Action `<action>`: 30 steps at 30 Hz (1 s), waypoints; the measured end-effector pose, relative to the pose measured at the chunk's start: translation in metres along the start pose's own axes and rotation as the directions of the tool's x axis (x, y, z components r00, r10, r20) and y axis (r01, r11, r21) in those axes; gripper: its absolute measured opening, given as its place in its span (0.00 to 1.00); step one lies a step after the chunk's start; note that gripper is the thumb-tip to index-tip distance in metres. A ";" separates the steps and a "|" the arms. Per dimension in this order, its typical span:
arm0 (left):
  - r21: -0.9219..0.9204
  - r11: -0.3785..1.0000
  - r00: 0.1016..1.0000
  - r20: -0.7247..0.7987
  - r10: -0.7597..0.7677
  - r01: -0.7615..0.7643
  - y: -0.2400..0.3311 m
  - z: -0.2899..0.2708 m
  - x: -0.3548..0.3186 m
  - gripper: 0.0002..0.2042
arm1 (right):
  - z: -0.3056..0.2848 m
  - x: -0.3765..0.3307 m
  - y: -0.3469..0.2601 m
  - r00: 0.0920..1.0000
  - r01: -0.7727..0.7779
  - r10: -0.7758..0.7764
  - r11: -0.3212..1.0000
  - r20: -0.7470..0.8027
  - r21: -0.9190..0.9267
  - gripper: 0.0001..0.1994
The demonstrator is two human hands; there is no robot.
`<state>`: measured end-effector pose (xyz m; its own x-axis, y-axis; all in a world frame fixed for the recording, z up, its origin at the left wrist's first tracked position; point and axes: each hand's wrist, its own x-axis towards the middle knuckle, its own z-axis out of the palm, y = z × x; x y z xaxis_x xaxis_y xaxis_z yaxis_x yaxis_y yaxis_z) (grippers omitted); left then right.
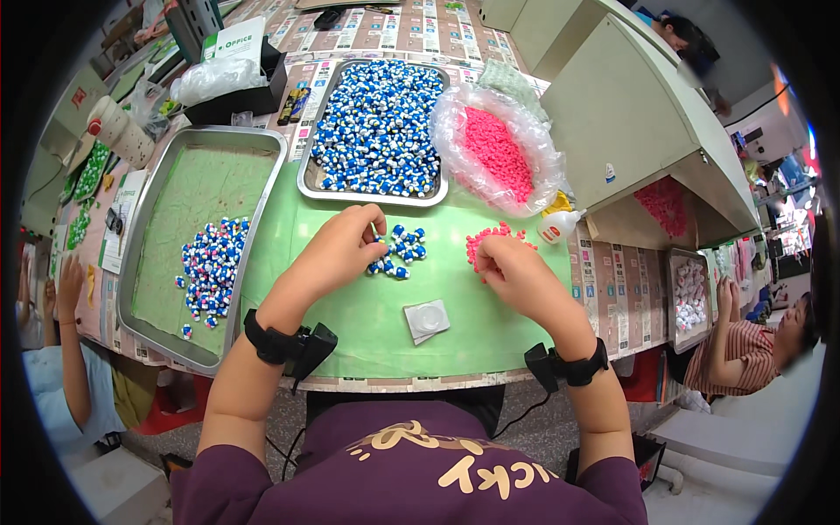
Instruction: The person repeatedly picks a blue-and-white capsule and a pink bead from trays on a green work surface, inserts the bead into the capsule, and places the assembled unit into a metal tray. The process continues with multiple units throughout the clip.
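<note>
My left hand [350,243] is closed in a pinch at the left edge of a small group of blue-and-white plastic pieces [408,244]; a blue-and-white piece shows at its fingertips. My right hand [516,273] bends over a small pile of pink pieces [499,233], thumb and fingers pressed together. Whatever the right fingertips hold is hidden. Between the hands and nearer to me, a white square pad with a round clear patch [426,321] lies on the green sheet [367,337]. Both wrists wear black straps.
Behind, a metal tray [308,185] holds many blue-and-white pieces, beside a plastic bag [451,131] of pink pieces. A white squeeze bottle [560,227] lies at the right, before a grey cabinet [626,114]. Another tray [273,166] at left holds blue, white and pink pieces. People sit both sides.
</note>
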<state>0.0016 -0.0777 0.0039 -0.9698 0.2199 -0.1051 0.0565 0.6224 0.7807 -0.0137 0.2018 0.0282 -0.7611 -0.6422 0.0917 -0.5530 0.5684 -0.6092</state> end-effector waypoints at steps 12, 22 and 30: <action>0.109 0.994 0.999 -0.014 0.032 -0.030 0.001 -0.005 -0.011 0.09 | 0.012 -0.005 -0.001 0.990 0.127 -0.138 0.970 -0.037 -0.209 0.06; 0.003 1.000 1.000 0.006 -0.004 0.004 0.007 -0.008 -0.014 0.09 | 0.010 -0.002 -0.008 0.997 0.079 -0.079 0.997 -0.022 -0.022 0.08; -0.471 0.855 0.976 -0.098 0.193 -0.216 0.041 -0.012 -0.038 0.08 | -0.010 0.002 -0.038 0.976 0.086 0.044 0.821 -0.214 0.564 0.08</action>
<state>0.0385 -0.0695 0.0471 -0.9593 0.2608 0.1083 0.1462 0.1306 0.9806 0.0028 0.1840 0.0592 -0.8395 -0.4919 0.2309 -0.3285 0.1209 -0.9367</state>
